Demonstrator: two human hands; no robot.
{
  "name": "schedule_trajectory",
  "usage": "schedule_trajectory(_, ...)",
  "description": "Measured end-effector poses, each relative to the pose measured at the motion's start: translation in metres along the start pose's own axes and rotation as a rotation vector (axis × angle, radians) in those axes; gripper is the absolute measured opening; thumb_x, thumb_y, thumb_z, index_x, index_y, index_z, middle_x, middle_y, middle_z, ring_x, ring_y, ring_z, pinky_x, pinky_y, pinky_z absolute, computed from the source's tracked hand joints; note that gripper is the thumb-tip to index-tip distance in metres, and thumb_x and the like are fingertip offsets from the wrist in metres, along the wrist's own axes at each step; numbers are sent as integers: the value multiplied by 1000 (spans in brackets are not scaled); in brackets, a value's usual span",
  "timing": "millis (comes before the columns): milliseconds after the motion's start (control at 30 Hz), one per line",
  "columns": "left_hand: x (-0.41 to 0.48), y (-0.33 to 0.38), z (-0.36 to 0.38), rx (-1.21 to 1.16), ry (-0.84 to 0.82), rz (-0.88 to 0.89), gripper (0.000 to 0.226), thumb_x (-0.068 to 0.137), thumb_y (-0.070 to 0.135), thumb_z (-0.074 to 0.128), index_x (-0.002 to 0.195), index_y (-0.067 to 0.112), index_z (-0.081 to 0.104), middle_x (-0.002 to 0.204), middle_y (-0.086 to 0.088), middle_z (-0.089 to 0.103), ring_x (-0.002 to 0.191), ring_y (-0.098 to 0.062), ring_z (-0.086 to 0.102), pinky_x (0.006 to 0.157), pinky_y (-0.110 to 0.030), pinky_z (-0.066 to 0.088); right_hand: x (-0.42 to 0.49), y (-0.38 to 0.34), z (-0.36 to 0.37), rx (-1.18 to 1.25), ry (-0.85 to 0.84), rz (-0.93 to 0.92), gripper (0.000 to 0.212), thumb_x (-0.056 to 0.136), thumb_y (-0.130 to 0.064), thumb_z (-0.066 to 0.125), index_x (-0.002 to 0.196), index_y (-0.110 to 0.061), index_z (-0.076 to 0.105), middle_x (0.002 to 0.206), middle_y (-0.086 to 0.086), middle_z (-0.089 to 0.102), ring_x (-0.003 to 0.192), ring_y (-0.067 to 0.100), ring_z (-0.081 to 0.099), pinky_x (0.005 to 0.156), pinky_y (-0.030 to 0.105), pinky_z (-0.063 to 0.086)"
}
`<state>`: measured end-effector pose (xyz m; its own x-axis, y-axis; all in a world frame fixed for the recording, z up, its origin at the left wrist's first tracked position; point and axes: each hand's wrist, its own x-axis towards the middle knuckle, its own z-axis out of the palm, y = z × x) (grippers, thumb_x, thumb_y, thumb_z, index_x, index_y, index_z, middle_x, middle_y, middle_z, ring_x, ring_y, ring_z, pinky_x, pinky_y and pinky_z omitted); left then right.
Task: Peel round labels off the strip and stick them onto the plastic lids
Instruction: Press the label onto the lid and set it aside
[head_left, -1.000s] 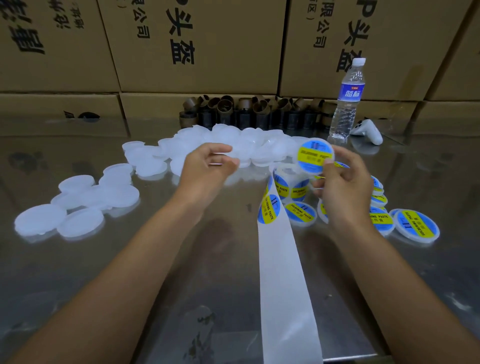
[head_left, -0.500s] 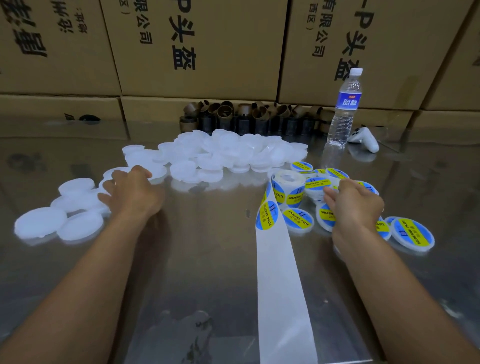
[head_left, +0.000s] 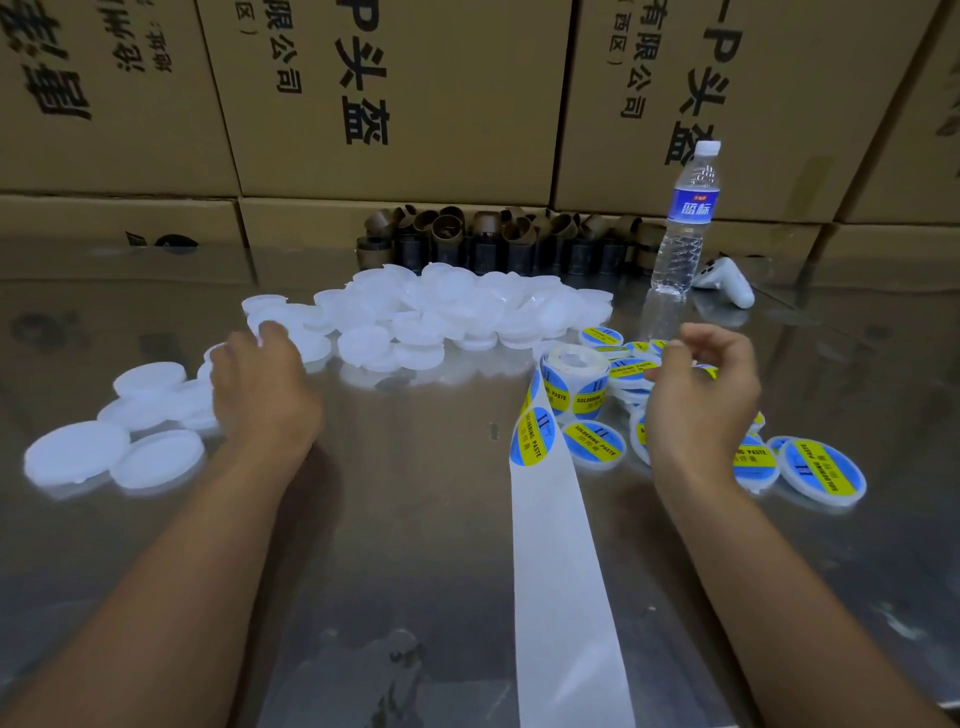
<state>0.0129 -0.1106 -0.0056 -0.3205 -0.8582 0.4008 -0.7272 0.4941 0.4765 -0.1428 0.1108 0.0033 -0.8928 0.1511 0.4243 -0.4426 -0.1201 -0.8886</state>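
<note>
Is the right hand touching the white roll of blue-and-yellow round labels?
Apart. The head view shows the right hand beside the white label roll, with labelled plastic lids visible in the gap between them.

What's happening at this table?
A person is labelling at a steel table. Their left hand is down on the blank white lids at left; a grip can't be made out. Their right hand hovers loosely curled and empty over the labelled lids. The label roll stands beside them, its strip running toward the camera with one label at its upper end.
</note>
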Motion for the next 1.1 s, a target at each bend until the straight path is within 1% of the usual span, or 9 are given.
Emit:
schedule_trajectory(133, -12, 36, -8, -487, 28, 255, 49, 90, 7, 60, 135, 13, 43, 135, -7, 48, 126, -20, 40, 102, -33, 33, -11, -5, 3, 61, -318, 14, 22, 90, -4, 54, 82, -25, 56, 75, -6, 59, 54, 5, 56, 52, 14, 42)
schedule_trajectory(267, -45, 69, -6, -782, -212, 525, 54, 87, 10, 67, 135, 19, 44, 127, 7, 53, 118, 0, 46, 97, -15, 37, -16, -8, 6, 73, -601, 130, 14, 93, -14, 56, 83, -20, 64, 65, -7, 64, 47, 5, 51, 49, 16, 44)
schedule_trajectory(367, -65, 81, 1, -820, -259, 649, 54, 85, 10, 69, 132, 21, 46, 128, 9, 54, 118, 3, 46, 89, -2, 33, -18, -8, 6, 68, -712, 142, 18, 93, -17, 55, 79, -18, 66, 59, -6, 63, 44, 9, 47, 46, 15, 39)
schedule_trajectory(467, -75, 88, 5, -784, -273, 748, 57, 82, 9, 72, 132, 21, 47, 127, 13, 53, 122, -2, 46, 96, -8, 32, -18, -7, 5, 71, -746, 131, 37, 94, -28, 55, 58, -24, 64, 47, -4, 49, 44, 12, 43, 47, 18, 36)
schedule_trajectory(600, -80, 90, 5, -753, -271, 866, 58, 80, 8, 73, 133, 13, 48, 126, 13, 51, 120, -4, 46, 101, -11, 33, -17, -6, 4, 112, -733, 188, 30, 92, -25, 58, 67, -30, 73, 41, -8, 44, 40, 7, 38, 44, 15, 36)
schedule_trajectory(733, -80, 94, 3, -1037, -381, 591, 47, 88, 10, 67, 127, 26, 47, 130, 8, 55, 121, 2, 49, 100, -18, 42, -16, -7, 5, 175, -731, 291, 20, 91, -19, 60, 76, -18, 73, 57, 2, 55, 44, 9, 43, 45, 16, 39)
schedule_trajectory(900, -67, 94, 1, -1398, -558, 74, 17, 98, 12, 50, 111, 16, 60, 103, -2, 68, 91, -9, 66, 81, -22, 53, -15, -9, 5, 225, -738, 376, 12, 90, -18, 60, 82, -14, 68, 59, 1, 58, 43, 11, 48, 49, 18, 44)
schedule_trajectory(1000, -65, 92, 3, -1430, -666, -11, 18, 99, 12, 47, 99, 12, 64, 89, -3, 68, 77, -13, 65, 66, -21, 53, -17, -12, 5, 203, -777, 380, 9, 91, -17, 59, 86, -11, 63, 56, -4, 60, 41, 10, 52, 53, 22, 46)
schedule_trajectory(1100, -65, 92, 6, -1397, -726, -5, 27, 100, 20, 46, 110, 3, 64, 99, -7, 68, 86, -18, 64, 76, -29, 51, -18, -14, 4, 195, -802, 379, 9, 90, -16, 59, 82, -14, 60, 60, 0, 64, 44, 13, 57, 55, 23, 49)
